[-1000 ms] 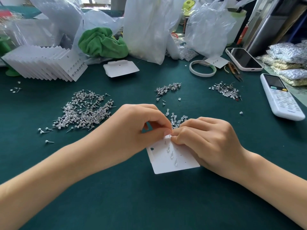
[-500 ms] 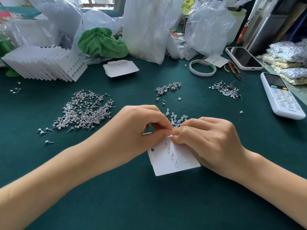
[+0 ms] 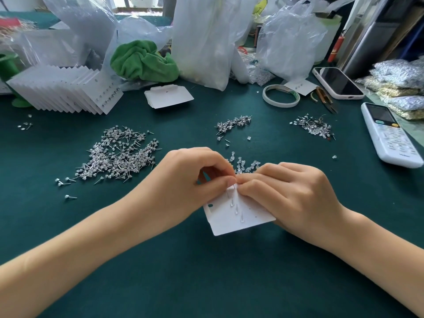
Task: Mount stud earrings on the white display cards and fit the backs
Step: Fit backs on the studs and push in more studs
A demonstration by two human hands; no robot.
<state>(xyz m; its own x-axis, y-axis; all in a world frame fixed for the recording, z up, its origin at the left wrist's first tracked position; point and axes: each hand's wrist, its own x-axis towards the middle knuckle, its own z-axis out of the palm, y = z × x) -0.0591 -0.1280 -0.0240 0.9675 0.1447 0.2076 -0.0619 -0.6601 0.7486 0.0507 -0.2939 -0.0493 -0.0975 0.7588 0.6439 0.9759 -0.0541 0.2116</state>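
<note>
Your left hand (image 3: 195, 180) and right hand (image 3: 286, 193) meet fingertip to fingertip over the top edge of one square white paper display card (image 3: 238, 216), both pinching there; what sits between the tips is too small to tell. Four thin metal stud posts (image 3: 235, 208) stand from the card, which lies tilted on the dark green felt table (image 3: 206, 271). Three heaps of silver stud earrings lie beyond; the largest heap (image 3: 119, 154) is to your left.

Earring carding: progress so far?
Done: a fanned stack of filled white cards at the far left. In hand: left hand and right hand pinch at the top post on a white card with several posts through it. Left: a large loose pile of silver studs.
</note>
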